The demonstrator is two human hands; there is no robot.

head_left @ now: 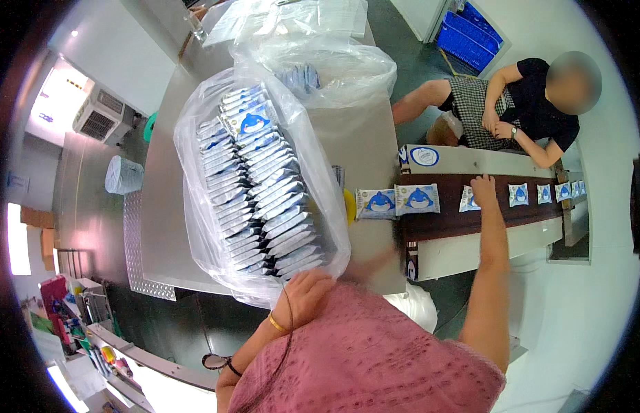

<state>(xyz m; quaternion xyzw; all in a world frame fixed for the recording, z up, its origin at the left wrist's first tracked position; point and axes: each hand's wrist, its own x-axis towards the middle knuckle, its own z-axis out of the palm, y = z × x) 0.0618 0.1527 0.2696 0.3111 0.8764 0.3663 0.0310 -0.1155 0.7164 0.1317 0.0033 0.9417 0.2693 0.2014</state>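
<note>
My right hand point(484, 190) reaches over a brown conveyor belt point(454, 230), its fingers closed on the right side of a small white-and-blue packet point(468, 199) with a whale picture. At the near edge of a large clear plastic bag point(338, 241) rests my left hand point(305, 296), its fingers curled; whatever they hold is hidden. Inside the bag, packets point(278, 199) stand on edge in two long rows, with one packet point(252, 122) lying face up toward the far end. Two more packets point(417, 199) lie side by side where belt and table meet.
Several spaced packets point(518, 195) lie farther right along the belt. Another clear bag point(361, 69) holding packets sits at the table's point(161, 227) far end. A person point(506, 103) sits beyond the conveyor. A white sack point(417, 306) lies below the table, and blue crates point(468, 41) stand behind.
</note>
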